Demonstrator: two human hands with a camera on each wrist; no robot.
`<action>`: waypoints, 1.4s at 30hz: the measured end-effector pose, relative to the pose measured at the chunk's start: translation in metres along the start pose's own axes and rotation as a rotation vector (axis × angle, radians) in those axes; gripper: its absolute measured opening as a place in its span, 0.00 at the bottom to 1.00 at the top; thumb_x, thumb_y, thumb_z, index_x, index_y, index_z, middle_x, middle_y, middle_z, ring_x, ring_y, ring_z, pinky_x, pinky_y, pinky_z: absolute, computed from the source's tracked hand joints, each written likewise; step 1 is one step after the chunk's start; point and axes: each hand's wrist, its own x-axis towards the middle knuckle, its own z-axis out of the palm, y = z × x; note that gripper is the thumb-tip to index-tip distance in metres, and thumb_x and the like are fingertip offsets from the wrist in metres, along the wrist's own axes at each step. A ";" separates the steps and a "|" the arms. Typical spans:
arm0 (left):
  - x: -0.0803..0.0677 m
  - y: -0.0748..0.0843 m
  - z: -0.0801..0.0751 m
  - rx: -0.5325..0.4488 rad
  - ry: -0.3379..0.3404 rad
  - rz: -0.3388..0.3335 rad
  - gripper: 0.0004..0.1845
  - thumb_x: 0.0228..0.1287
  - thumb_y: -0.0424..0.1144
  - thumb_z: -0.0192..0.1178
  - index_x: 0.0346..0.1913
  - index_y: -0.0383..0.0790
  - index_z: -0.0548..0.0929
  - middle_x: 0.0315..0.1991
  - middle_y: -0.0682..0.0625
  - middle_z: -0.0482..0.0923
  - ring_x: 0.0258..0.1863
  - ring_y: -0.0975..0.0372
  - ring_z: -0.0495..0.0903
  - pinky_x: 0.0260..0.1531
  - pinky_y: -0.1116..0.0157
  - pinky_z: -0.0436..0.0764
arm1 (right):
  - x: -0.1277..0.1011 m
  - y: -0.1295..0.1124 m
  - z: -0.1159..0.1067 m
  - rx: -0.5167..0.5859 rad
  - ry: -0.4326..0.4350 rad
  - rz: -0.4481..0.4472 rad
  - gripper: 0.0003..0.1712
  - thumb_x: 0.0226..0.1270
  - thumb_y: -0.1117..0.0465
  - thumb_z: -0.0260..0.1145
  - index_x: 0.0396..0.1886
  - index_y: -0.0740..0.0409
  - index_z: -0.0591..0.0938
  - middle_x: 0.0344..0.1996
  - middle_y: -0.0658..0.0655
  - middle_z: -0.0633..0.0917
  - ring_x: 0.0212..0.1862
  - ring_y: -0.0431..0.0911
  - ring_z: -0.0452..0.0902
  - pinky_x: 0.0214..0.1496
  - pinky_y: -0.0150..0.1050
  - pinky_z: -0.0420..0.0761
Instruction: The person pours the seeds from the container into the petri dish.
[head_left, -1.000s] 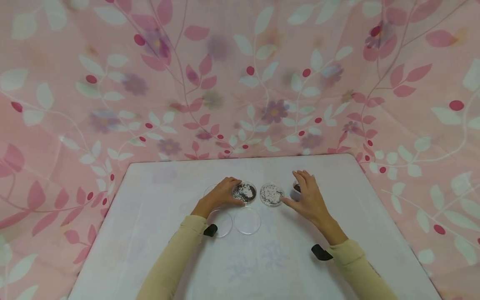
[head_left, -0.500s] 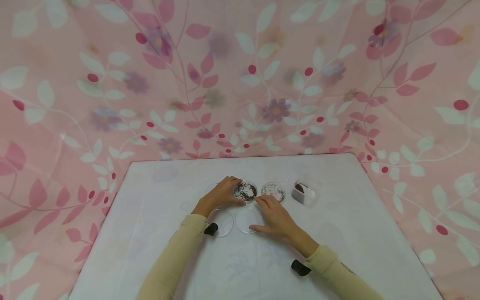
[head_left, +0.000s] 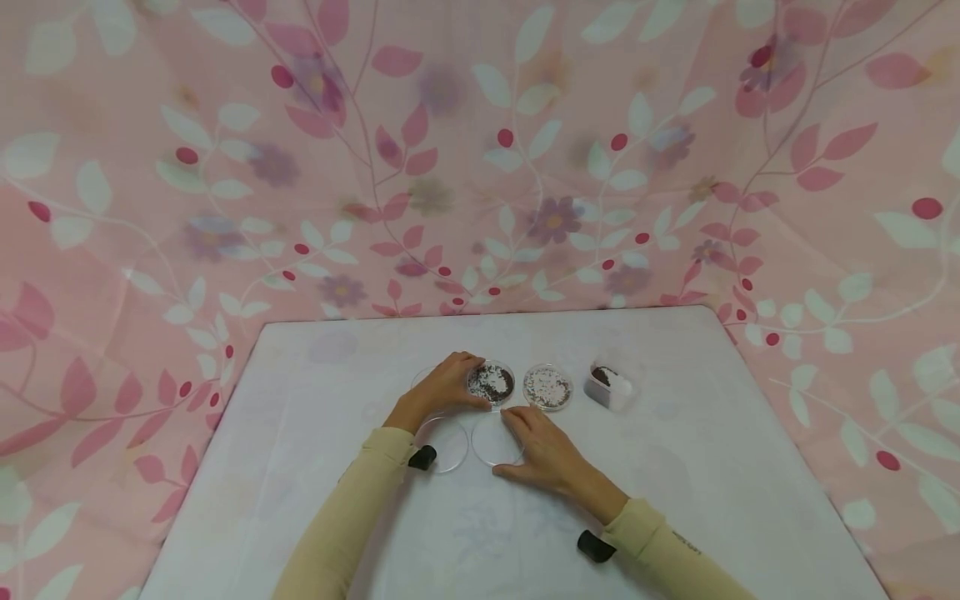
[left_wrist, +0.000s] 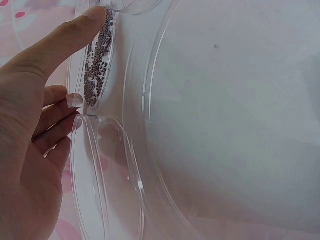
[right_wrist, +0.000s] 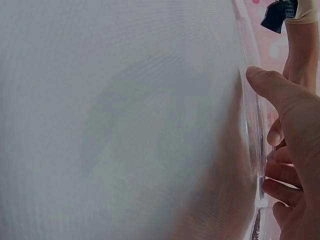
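Observation:
In the head view, my left hand (head_left: 446, 387) curls its thumb and fingers round the left side of a clear petri dish (head_left: 492, 382) with dark grains and white bits. The left wrist view shows the thumb (left_wrist: 97, 14) against that dish's edge, above the dark grains (left_wrist: 97, 75). My right hand (head_left: 551, 454) spans an empty, clear petri dish lid (head_left: 491, 442) lying in front, with the fingers at its far rim and the thumb at its near rim. From the right wrist, the thumb (right_wrist: 257, 75) meets the clear rim (right_wrist: 254, 130).
Another petri dish (head_left: 547, 387) with white and brown bits stands to the right. Beyond it is a small clear box (head_left: 609, 387) holding dark and white material. An empty clear lid (head_left: 444, 444) lies near the left wrist; another clear round piece (head_left: 422, 377) is mostly behind the left hand.
My right hand has come from beside the small clear box, across to the left and nearer, onto the empty lid. The left hand stays at the dish with dark grains.

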 end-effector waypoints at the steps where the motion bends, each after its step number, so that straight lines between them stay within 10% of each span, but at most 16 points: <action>1: 0.000 0.000 0.000 0.000 -0.002 -0.002 0.51 0.43 0.64 0.75 0.70 0.42 0.71 0.66 0.47 0.72 0.68 0.55 0.69 0.71 0.56 0.68 | 0.000 0.000 0.001 -0.003 -0.002 0.004 0.52 0.50 0.32 0.72 0.67 0.61 0.72 0.60 0.56 0.77 0.64 0.49 0.72 0.73 0.48 0.69; 42: 0.001 -0.003 0.002 0.006 0.016 0.016 0.49 0.44 0.62 0.75 0.69 0.42 0.72 0.66 0.46 0.73 0.67 0.54 0.70 0.70 0.56 0.69 | -0.005 0.002 -0.007 0.065 0.035 0.052 0.51 0.50 0.36 0.74 0.69 0.57 0.70 0.65 0.55 0.73 0.65 0.47 0.73 0.60 0.45 0.81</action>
